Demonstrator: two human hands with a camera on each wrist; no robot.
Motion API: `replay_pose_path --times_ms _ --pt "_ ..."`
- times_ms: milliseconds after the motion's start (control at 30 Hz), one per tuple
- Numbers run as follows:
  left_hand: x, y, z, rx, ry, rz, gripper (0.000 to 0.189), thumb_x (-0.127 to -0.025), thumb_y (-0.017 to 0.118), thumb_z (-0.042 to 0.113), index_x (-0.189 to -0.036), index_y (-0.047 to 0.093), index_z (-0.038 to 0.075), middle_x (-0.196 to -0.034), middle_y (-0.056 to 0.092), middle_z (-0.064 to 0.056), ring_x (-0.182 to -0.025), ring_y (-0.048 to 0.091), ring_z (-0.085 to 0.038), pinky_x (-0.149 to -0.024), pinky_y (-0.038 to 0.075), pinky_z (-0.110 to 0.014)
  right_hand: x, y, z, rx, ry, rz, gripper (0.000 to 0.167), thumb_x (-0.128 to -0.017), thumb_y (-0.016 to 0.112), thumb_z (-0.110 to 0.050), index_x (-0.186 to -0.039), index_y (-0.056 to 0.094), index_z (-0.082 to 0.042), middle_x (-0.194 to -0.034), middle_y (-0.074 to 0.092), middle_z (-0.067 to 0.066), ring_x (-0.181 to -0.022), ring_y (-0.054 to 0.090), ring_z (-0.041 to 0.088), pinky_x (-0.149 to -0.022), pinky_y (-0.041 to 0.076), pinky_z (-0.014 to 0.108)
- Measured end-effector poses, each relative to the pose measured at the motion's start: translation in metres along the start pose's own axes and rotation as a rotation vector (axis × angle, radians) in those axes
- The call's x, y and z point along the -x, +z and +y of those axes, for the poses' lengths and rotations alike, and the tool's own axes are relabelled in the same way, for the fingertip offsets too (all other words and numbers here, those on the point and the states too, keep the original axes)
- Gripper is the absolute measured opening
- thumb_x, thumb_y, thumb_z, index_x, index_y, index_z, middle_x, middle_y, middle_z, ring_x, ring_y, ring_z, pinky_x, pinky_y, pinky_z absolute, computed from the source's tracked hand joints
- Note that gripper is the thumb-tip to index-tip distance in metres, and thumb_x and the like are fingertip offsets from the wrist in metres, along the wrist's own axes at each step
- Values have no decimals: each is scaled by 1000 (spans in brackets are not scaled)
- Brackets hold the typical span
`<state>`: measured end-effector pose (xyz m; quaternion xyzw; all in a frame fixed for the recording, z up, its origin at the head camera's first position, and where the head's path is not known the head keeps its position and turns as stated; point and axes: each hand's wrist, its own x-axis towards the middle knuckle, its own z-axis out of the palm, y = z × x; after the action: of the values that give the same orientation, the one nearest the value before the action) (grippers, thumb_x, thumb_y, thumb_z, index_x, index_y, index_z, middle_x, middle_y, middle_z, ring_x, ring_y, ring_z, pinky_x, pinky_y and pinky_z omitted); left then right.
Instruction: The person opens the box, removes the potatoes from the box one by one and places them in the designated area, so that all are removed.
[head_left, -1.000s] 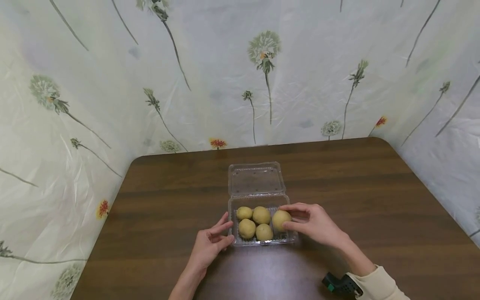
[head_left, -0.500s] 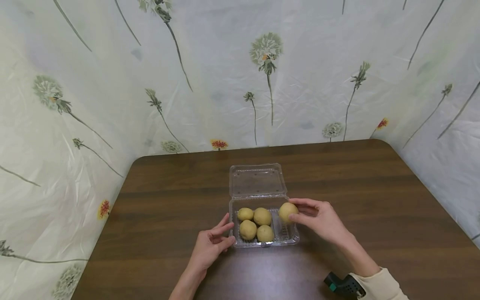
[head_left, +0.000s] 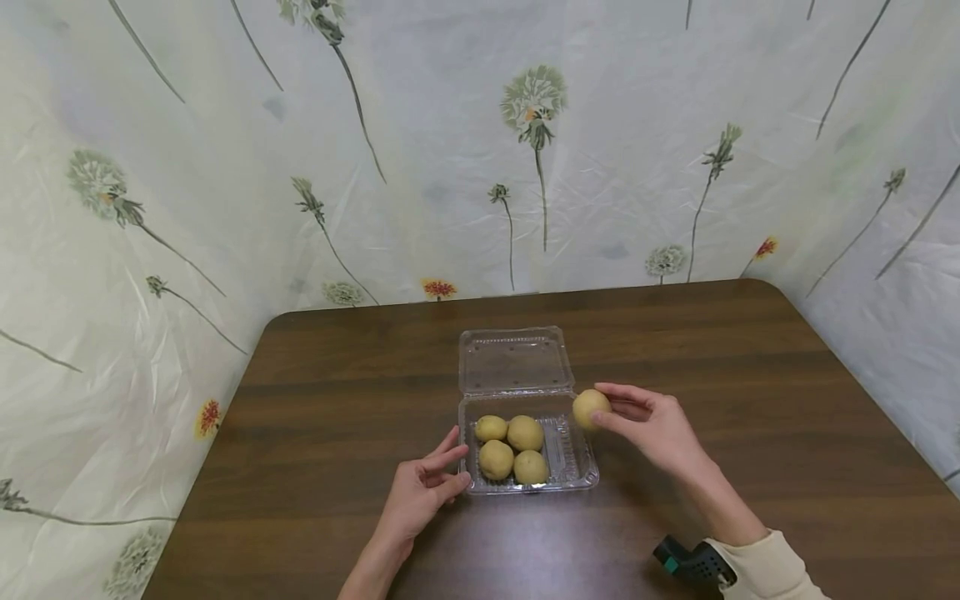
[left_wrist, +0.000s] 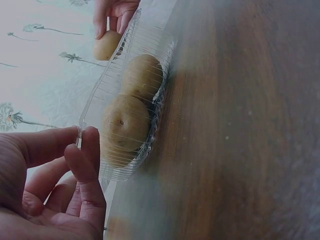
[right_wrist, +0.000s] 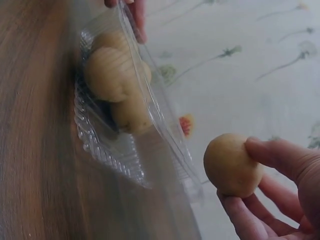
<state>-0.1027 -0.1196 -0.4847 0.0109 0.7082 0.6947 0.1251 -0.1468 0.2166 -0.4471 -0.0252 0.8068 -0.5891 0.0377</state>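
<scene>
A clear plastic clamshell container (head_left: 573, 462) lies on the table with its lid (head_left: 513, 362) folded back. Several yellowish potatoes (head_left: 497, 460) sit together in its left part; two of them show closest through the wall in the left wrist view (left_wrist: 125, 122). My left hand (head_left: 420, 492) pinches the container's left rim between thumb and fingers. Above the right rim, my right hand (head_left: 652, 425) holds one potato (right_wrist: 232, 165) by thumb and fingertips, apart from the others. The right part of the container shows its bare ribbed floor.
The brown wooden table (head_left: 360, 383) extends on all sides of the container. Behind it hangs a pale sheet (head_left: 420, 167) printed with dandelions. A black device (head_left: 693, 562) is strapped at my right wrist, by a cream sleeve (head_left: 772, 567).
My right hand has lifted the potato out of the container's right part and moved it up and to the right, past the rim. The left hand keeps its place on the container.
</scene>
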Motion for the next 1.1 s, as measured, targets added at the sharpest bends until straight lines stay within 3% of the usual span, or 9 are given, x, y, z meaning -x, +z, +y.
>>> replay_pose_path --times_ms 200,567,1100 --pt "-2 -2 -2 -13 -2 1 43 -85 75 8 -126 65 0 -149 44 -1 -76 63 -15 -62 47 -22 -4 -6 3 41 27 44 57 -84 78 -35 -130 63 -5 -130 61 16 -114 60 24 -79 51 20" --pt "-1 -2 -3 -12 3 7 42 -85 74 6 -125 65 -1 -148 46 -1 -73 62 -12 -61 46 -21 -9 -11 20 15 55 65 58 -85 78 -33 -131 61 -3 -126 62 20 -102 63 3 -78 51 19" --pt "-2 -1 -1 -24 -14 5 41 -86 74 5 -125 65 1 -148 45 0 -75 63 -14 -62 47 -22 -17 -23 36 65 93 84 62 -84 77 -39 -132 60 -4 -127 62 19 -104 62 4 -77 49 16"
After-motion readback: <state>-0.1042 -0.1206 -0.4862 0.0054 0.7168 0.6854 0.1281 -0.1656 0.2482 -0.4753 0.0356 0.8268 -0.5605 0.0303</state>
